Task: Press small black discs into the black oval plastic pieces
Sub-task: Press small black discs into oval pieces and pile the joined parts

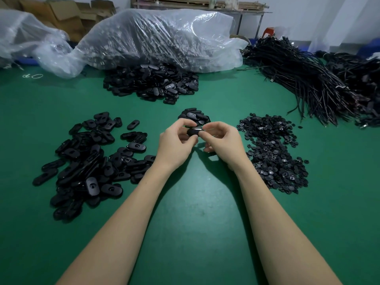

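Note:
Above the middle of the green table, my left hand (176, 141) and my right hand (221, 140) meet around one black oval piece (194, 131). Fingers of both hands are curled on it, and the right thumb and forefinger pinch its right end. Whether a disc sits in it is hidden by the fingers. To the left spreads a loose heap of black oval pieces (90, 161). A heap of small black discs (273, 153) lies to the right. A small stack of oval pieces (194, 116) sits just beyond my hands.
A larger pile of oval pieces (152, 83) lies at the back, spilling from a clear plastic bag (160, 38). Bundles of black cables (308, 79) fill the back right. Another clear bag (22, 36) and cardboard boxes sit at the back left.

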